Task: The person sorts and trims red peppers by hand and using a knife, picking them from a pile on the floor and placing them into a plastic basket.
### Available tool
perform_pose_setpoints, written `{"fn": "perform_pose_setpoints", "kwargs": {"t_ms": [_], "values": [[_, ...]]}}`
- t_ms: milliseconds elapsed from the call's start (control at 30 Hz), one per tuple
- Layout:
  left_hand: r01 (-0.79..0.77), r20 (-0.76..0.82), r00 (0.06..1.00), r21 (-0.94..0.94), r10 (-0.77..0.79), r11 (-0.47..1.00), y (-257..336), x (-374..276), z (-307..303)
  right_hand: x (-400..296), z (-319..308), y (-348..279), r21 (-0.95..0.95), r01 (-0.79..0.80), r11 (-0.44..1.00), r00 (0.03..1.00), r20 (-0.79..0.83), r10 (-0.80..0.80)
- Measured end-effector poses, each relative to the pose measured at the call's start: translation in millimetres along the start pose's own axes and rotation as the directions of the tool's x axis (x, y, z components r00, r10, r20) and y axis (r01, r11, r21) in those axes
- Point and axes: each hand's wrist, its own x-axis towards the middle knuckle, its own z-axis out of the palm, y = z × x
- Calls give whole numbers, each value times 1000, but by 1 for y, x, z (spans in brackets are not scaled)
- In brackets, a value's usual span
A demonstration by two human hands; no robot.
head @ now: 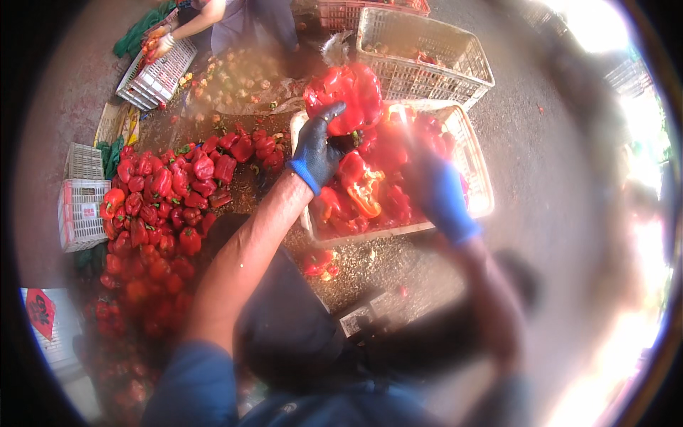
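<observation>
My left hand [318, 147], in a blue-cuffed glove with a dark palm, grips a large red bell pepper [347, 99] over the far left part of a pale plastic crate [480, 181]. Red peppers fill much of this crate, among them a torn-open piece [365, 192] with its pale inside showing. My right hand [437, 187], gloved in the same blue, is blurred above the crate's right half; its fingers and anything in them cannot be made out. A broken red pepper [318, 262] lies on the seed-strewn ground by the crate's near side.
A large heap of red bell peppers [160, 197] lies to the left. Beyond my crate stands another pale crate [427, 80]. Cut-out pepper cores [240, 74] lie in a pile ahead. At the upper left, a co-worker's gloved hands [157, 47] are over a white crate [160, 77].
</observation>
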Motion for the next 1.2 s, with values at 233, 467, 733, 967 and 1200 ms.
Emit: {"fn": "perform_pose_setpoints", "kwargs": {"t_ms": [233, 467, 733, 967, 1200], "values": [[-68, -22, 997, 102, 71, 992, -4, -5, 8, 4, -7, 5, 38, 265, 963, 963, 33, -267], [-241, 74, 970, 361, 230, 901, -17, -17, 18, -2, 5, -58, 454, -136, 881, 991, 58, 124], [-476, 147, 855, 603, 497, 641, -24, -22, 26, -1, 14, -51, 509, -232, 829, 972, 137, 188], [-254, -164, 913, 492, 375, 833, -4, 3, 1, -10, 31, -57, 323, -360, 875, 930, 203, 308], [-21, -250, 968, -22, 15, 1000, 4, 14, -10, -12, 41, -28, -247, 290, 925, 954, 2, -299]]}}
